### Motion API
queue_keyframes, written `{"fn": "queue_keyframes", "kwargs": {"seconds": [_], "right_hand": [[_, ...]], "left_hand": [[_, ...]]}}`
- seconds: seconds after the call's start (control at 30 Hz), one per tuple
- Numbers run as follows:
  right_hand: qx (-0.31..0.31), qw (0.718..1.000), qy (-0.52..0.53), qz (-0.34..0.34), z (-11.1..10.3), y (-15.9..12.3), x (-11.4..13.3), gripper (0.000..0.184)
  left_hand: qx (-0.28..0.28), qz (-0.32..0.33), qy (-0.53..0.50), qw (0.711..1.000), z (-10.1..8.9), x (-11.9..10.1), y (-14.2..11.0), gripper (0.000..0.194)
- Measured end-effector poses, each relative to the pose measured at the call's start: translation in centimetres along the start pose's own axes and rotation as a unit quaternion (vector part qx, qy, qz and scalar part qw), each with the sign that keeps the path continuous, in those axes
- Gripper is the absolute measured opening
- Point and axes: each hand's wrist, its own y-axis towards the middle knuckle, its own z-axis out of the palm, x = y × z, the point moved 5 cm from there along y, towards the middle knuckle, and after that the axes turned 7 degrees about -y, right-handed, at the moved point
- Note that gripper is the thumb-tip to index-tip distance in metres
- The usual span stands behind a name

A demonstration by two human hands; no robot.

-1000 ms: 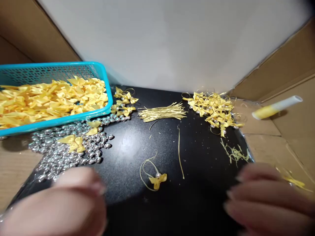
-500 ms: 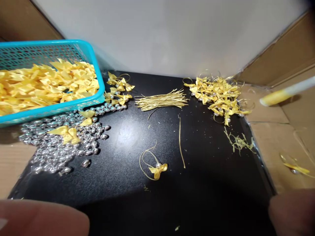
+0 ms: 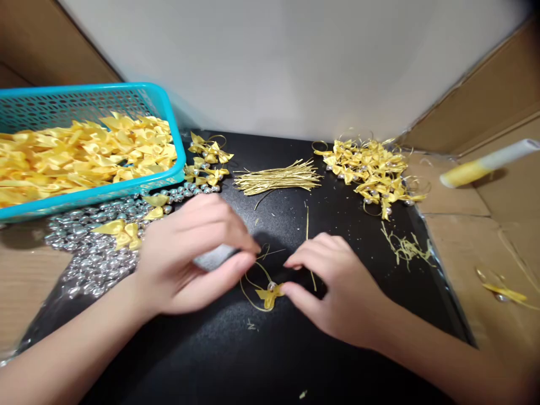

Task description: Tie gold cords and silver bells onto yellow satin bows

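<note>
My left hand (image 3: 196, 253) hovers left of a yellow ribbon bow (image 3: 270, 295) with a silver bead and a looped gold cord (image 3: 248, 301). Its thumb and index fingertip are pinched together. A thin straight line juts from them; I cannot make out what it is. From the other side comes my right hand (image 3: 333, 281), thumb and index apart, with the thumb tip at the bow's right edge. Whether it touches the ribbon is unclear. A single gold cord (image 3: 307, 222) lies partly behind the right hand.
A turquoise basket (image 3: 179, 152) of yellow bows stands at left, beside silver beads (image 3: 90, 242). A bundle of gold cords (image 3: 278, 177) lies at centre back. Finished bows (image 3: 367, 166) are heaped back right, near cord scraps (image 3: 407, 250). A yellow-white tube (image 3: 485, 163) lies on cardboard.
Both hands have come in from the bottom corners to the bow at the middle. The left fingers have closed into a pinch. The view has shifted slightly.
</note>
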Motion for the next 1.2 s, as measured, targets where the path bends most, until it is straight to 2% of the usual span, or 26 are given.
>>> {"fn": "queue_keyframes", "kwargs": {"seconds": [0.07, 0.13, 0.17, 0.23, 0.33, 0.43, 0.53, 0.63, 0.77, 0.97, 1.1, 1.2], "right_hand": [[0.073, 0.996, -0.043, -0.005, 2.3, 1.8, 0.2, 0.018], [0.093, 0.993, -0.076, -0.007, 3.7, 2.9, -0.6, 0.015], [0.099, 0.992, -0.079, -0.008, 4.1, 3.3, -1.0, 0.014], [0.12, 0.989, -0.086, -0.013, 4.4, 3.9, -1.8, 0.012], [0.159, 0.977, -0.139, -0.035, 4.3, 4.8, -1.9, 0.012], [0.173, 0.956, -0.215, -0.095, 4.5, 5.2, -0.7, 0.015], [0.147, 0.932, -0.289, -0.161, 5.1, 4.9, 0.5, 0.02], [0.11, 0.921, -0.324, -0.189, 5.7, 4.3, 0.9, 0.022], [0.088, 0.917, -0.344, -0.184, 5.8, 3.9, 0.4, 0.024], [0.066, 0.921, -0.352, -0.155, 4.2, 4.2, -0.4, 0.022], [0.093, 0.93, -0.312, -0.172, 4.0, 4.5, -0.4, 0.014], [0.106, 0.932, -0.284, -0.2, 4.6, 4.7, -0.4, 0.015]], "left_hand": [[0.008, 0.012, 0.022, 1.0, -1.0, -0.6, 7.8, 0.02], [0.02, 0.033, 0.044, 0.998, -2.0, -1.5, 14.9, 0.017], [0.028, 0.043, 0.055, 0.997, -2.4, -1.8, 17.4, 0.016], [0.034, 0.041, 0.066, 0.996, -2.8, -2.1, 20.1, 0.015], [0.073, 0.031, 0.061, 0.995, -2.2, -2.0, 20.1, 0.012], [0.096, 0.027, 0.05, 0.994, -1.7, -1.7, 19.2, 0.012], [0.088, 0.024, 0.035, 0.995, -1.8, -1.5, 19.2, 0.011], [0.074, 0.017, 0.019, 0.997, -2.2, -1.4, 19.5, 0.011], [0.065, 0.009, 0.003, 0.998, -2.4, -1.5, 19.5, 0.011], [0.06, 0.005, -0.034, 0.998, -2.4, -2.1, 19.3, 0.009], [0.058, -0.008, -0.024, 0.998, -2.2, -1.9, 19.3, 0.008], [0.049, -0.013, -0.022, 0.998, -1.9, -1.5, 19.3, 0.008]]}}
